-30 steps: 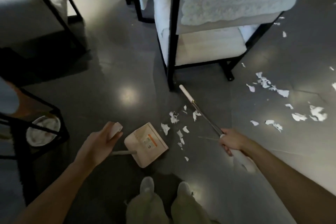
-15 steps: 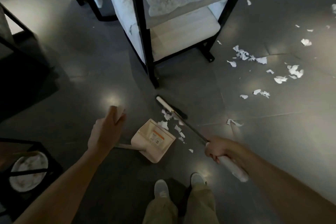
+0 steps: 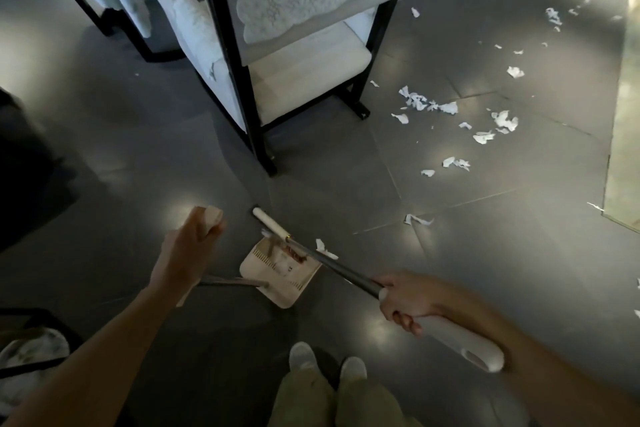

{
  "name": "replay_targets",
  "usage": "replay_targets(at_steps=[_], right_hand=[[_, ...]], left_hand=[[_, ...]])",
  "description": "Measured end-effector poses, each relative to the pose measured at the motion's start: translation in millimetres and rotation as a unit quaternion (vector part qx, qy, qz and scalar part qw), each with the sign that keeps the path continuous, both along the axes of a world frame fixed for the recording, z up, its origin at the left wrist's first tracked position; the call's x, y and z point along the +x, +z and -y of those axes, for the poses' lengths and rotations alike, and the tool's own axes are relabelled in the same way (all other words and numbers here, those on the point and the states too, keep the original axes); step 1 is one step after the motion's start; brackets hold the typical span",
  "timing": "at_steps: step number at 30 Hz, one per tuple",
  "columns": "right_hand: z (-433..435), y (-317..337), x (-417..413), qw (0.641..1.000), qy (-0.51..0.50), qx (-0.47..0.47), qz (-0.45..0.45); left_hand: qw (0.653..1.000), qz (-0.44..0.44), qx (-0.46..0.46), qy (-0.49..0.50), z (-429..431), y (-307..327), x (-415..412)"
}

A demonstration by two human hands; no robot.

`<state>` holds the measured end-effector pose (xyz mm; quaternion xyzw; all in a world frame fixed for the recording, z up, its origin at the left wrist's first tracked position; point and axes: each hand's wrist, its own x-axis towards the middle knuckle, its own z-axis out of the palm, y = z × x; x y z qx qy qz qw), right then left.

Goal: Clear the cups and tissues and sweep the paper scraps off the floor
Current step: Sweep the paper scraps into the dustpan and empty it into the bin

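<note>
Grips dustpan handle (image 3: 209, 216) top with outstretched left hand (image 3: 185, 250); clenches broom (image 3: 346, 271) shaft in right hand (image 3: 407, 300), forearm low, head over dustpan (image 3: 277, 279).

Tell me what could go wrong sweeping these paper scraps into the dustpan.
The white torn scrap lies beside the beige plastic dustpan, not in it, so the grey-shafted broom in the right hand may flick it past. The left hand holds the pan only by its long handle; it could slide. Loose scraps past the black chair leg may get missed.

A home lounge: lace-draped armchair (image 3: 294, 55), tiled floor (image 3: 485, 236).
</note>
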<state>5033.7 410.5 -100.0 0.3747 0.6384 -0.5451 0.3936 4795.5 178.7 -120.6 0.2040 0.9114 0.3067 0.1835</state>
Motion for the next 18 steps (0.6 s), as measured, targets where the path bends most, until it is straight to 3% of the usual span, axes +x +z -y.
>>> replay_targets(at_steps=[8,14,18], right_hand=[[-17.4,17.6,39.4,0.998,-0.018,0.065,-0.002],[-19.3,2.5,72.8,0.994,-0.064,0.086,0.034],[12.5,-16.2,84.1,0.99,-0.038,0.128,0.042]], left_hand=[[1.0,-0.006,0.012,-0.002,32.5,3.3,42.5],[0.998,-0.004,0.01,-0.055,55.9,-6.3,61.8],[0.998,-0.004,0.008,-0.055,65.5,-14.7,55.2]])
